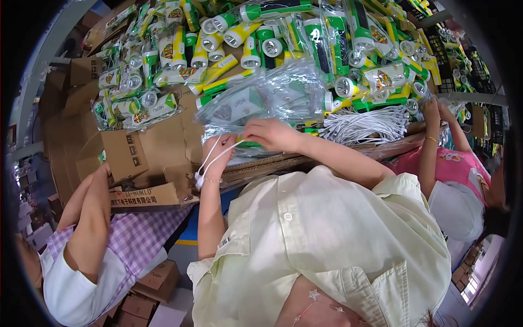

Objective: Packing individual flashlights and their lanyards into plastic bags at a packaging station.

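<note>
A thin white cable point(206, 164) hangs in a loop between my hands, in front of my chest at the table's near edge. My left hand point(219, 154) is closed around part of it, and its plug ends dangle by my wrist. With bent fingers, my right hand point(271, 135) pinches the cable's other stretch, just right of the left hand. Right beyond my fingers lies a pile of clear plastic bags point(294, 90) with printed cards inside. A bundle of similar white cables point(366, 125) rests to the right of my right hand.
Green and yellow flashlights point(250, 54), many bagged, are heaped across the far table. On the left, a co-worker's arms point(90, 201) reach into an open cardboard box point(124, 155). Another co-worker's hands point(433, 113) work at the right edge. Brown cartons point(158, 280) stand below left.
</note>
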Demonstrator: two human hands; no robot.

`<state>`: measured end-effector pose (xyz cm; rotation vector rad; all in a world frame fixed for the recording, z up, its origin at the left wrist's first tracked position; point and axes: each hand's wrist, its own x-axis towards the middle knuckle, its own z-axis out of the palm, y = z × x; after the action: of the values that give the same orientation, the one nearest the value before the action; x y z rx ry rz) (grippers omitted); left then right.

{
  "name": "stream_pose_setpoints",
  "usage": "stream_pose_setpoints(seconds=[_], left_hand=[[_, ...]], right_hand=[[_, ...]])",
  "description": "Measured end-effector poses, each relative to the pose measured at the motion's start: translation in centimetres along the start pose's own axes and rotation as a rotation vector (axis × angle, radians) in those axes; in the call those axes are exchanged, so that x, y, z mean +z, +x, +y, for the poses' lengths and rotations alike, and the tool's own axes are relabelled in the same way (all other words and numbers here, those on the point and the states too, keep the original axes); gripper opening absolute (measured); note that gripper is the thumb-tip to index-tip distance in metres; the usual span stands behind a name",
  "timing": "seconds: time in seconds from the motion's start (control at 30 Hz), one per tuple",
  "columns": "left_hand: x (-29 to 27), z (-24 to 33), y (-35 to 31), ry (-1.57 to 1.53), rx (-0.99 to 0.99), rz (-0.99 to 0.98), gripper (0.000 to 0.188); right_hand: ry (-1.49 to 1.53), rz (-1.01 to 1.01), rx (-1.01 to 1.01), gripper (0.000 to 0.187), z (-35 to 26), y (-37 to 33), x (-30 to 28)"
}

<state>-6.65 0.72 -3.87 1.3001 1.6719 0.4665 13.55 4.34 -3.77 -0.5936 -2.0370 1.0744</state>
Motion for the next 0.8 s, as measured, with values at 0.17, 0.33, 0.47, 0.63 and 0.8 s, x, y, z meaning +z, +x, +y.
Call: stream_pose_setpoints(seconds=[0.17,0.33,0.47,0.63,0.8], left_hand=[[0.6,0.7,-0.6,0.030,0.011,0.059,0.028],[0.6,-0.8,0.1,0.083,0.012,0.104,0.029],[0.3,-1.0,0.2,-0.084,-0.066,0.039,0.027],[0.7,-1.0,0.3,-0.023,-0.011,0.089,0.027],[0.8,0.0,-0.2,-0.006,-0.026,0.099,0.027]], right_hand=[[-0.722,-0.491,0.398,0.009,1.9,-2.3,-0.9],[-0.468,-0.419,0.360,0.009,0.0,-1.7,0.2],[-0.005,-0.196,0.332,0.010,0.2,-1.2,0.5],[-0.802,-0.513,0.299,0.008,1.5,-1.9,-0.7],[-1.040,-0.636,0.369,0.007,-0.2,-2.8,-1.3]])
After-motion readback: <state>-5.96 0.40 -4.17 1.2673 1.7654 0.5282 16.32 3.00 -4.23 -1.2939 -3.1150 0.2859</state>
